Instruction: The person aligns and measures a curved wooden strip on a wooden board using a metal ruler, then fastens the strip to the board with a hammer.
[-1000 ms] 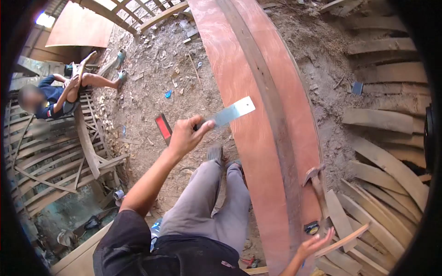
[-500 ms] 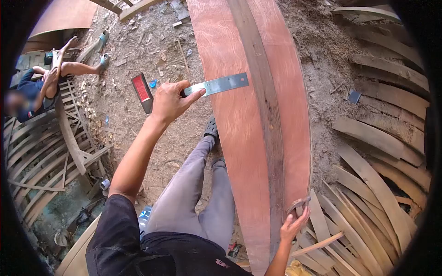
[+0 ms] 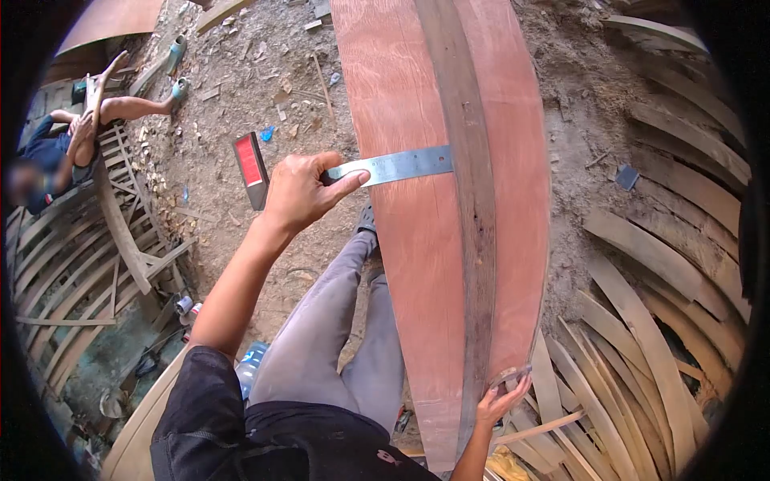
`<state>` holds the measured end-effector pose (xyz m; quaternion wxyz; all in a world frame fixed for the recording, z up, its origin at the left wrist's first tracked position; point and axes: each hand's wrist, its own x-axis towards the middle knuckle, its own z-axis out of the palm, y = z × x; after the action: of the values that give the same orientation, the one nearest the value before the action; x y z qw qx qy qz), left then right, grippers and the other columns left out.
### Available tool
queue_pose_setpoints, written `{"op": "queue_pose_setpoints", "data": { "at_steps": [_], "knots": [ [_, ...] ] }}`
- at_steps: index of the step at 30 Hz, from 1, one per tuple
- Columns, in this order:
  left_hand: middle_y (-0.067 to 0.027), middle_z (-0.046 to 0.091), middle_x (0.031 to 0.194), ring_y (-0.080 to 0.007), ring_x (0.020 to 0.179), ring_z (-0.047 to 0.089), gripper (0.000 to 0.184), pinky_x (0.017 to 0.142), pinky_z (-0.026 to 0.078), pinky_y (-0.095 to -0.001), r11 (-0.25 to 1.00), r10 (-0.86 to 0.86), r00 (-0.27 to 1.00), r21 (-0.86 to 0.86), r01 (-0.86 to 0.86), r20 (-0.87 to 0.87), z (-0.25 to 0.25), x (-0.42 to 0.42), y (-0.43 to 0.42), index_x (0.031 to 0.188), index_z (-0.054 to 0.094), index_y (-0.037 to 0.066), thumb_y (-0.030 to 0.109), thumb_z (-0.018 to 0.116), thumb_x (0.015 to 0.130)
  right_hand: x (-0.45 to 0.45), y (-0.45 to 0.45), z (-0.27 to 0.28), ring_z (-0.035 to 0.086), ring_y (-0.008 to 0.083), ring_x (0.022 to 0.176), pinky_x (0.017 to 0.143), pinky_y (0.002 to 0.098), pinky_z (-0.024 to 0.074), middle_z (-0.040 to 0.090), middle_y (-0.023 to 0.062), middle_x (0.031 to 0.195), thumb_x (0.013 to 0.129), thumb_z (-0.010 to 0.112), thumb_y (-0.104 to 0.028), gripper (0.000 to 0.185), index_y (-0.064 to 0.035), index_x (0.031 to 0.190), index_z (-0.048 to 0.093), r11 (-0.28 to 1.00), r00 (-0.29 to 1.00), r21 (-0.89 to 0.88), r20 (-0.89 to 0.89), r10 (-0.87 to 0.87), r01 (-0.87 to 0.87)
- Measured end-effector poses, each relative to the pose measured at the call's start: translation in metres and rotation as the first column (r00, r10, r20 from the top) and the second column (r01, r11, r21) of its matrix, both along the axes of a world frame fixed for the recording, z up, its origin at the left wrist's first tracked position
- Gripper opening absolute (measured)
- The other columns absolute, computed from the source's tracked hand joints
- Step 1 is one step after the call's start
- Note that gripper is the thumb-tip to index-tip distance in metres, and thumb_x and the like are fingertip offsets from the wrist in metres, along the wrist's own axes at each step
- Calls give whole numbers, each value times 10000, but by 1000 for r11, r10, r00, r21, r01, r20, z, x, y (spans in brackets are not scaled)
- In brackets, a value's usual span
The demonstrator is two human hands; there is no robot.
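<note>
- Navy-shirted person [image 3: 76, 148] sits far left, by some slatted timbers [image 3: 60, 272].
- Next over, a clear plastic bottle [image 3: 251, 361] down by the wearer's leg; can't read anything on it.
- Dark block with a red face [image 3: 251, 170] on the ground, no lettering I can make out.
- Left hand [image 3: 305, 192]: thumb on top, fingers curled under, pinching a steel ruler [image 3: 405, 164]. There's faint marking on it, way too small to read.
- Tiny pale logo [image 3: 389, 458] on the wearer's black shirt, no legible words.
- Ruler lies across the left part of a reddish plywood panel [image 3: 421, 280], far end at the dark wooden strip [image 3: 469, 192]. Strip's already lying along the panel. Looks mid-measure to me; no pencil line visible by the ruler, and what's left I can't tell.
- Right hand [image 3: 493, 405]: fingers bent up at what looks like a hammer head [image 3: 509, 374]; can't tell if they're gripping.
- Curved planks [image 3: 642, 321] far right.
</note>
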<state>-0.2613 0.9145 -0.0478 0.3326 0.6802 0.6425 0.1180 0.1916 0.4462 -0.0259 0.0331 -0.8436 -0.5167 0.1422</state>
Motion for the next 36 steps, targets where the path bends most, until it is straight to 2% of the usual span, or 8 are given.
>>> {"op": "queue_pose_setpoints", "data": {
  "at_steps": [12, 15, 18, 24, 28, 30, 34, 36],
  "knots": [
    [-124, 504, 545, -203, 483, 480, 573, 500, 390, -404, 1000, -31, 999, -4, 30, -33, -4, -2, 1, 692, 620, 13, 489, 838, 928, -4, 6, 2, 353, 541, 1524, 1237, 666, 268, 354, 354, 1644, 1071, 466, -607, 878, 82, 1602, 343, 1000, 1000, -3, -2, -2, 2],
    [-136, 673, 620, -297, 576, 703, 502, 580, 534, -433, 992, -37, 997, -124, 29, -67, 4, 0, 5, 858, 783, 49, 543, 794, 942, -4, 5, 1, 349, 541, 1526, 1238, 664, 266, 349, 356, 1645, 1071, 463, -612, 883, 85, 1601, 343, 1000, 1000, -7, 4, -8, 8],
    [-107, 512, 535, -177, 478, 489, 560, 490, 384, -391, 1000, -22, 1000, 2, 22, -5, -5, 0, 1, 694, 642, 10, 476, 840, 934, -4, 4, 0, 347, 539, 1529, 1240, 663, 263, 347, 356, 1647, 1070, 460, -617, 888, 87, 1600, 345, 1000, 1000, -3, 5, -5, 5],
    [-92, 510, 530, -173, 478, 483, 559, 487, 382, -381, 1000, -13, 1000, -15, 13, -5, -6, 0, 0, 698, 652, 11, 482, 841, 932, -3, 4, 0, 342, 536, 1535, 1246, 664, 257, 347, 352, 1651, 1070, 461, -614, 888, 87, 1604, 347, 1000, 1000, -7, 4, -14, 14],
    [-139, 646, 589, -283, 542, 679, 516, 548, 507, -425, 992, -47, 996, -118, 37, -82, 4, 1, 6, 829, 772, 43, 545, 788, 949, -2, 4, 3, 335, 515, 1547, 1256, 643, 260, 344, 333, 1666, 1074, 469, -600, 893, 83, 1626, 311, 999, 1000, -39, -3, -19, 18],
    [-141, 637, 582, -287, 533, 669, 529, 543, 501, -428, 992, -46, 996, -122, 37, -75, 5, 0, 6, 816, 762, 40, 551, 786, 950, -5, 8, 9, 342, 500, 1552, 1258, 632, 268, 343, 324, 1674, 1084, 484, -545, 851, 86, 1627, 308, 998, 999, 39, -7, -51, 51],
    [-99, 482, 541, -163, 489, 459, 585, 489, 375, -383, 999, -30, 999, -24, 29, -27, -3, -2, 2, 693, 628, -1, 489, 843, 932, -29, 114, 40, 386, 466, 1545, 1256, 588, 298, 384, 308, 1663, 1092, 515, -414, 761, 91, 1623, 311, 960, 999, 280, 25, 20, -26],
    [-101, 478, 544, -166, 493, 456, 590, 493, 378, -387, 999, -36, 999, -42, 34, -36, -2, -2, 2, 694, 622, -3, 490, 843, 932, -49, 199, 47, 445, 432, 1519, 1250, 549, 319, 454, 288, 1629, 1084, 534, -350, 714, 88, 1612, 338, 928, 989, 373, -134, 69, -15]
  ]
}}
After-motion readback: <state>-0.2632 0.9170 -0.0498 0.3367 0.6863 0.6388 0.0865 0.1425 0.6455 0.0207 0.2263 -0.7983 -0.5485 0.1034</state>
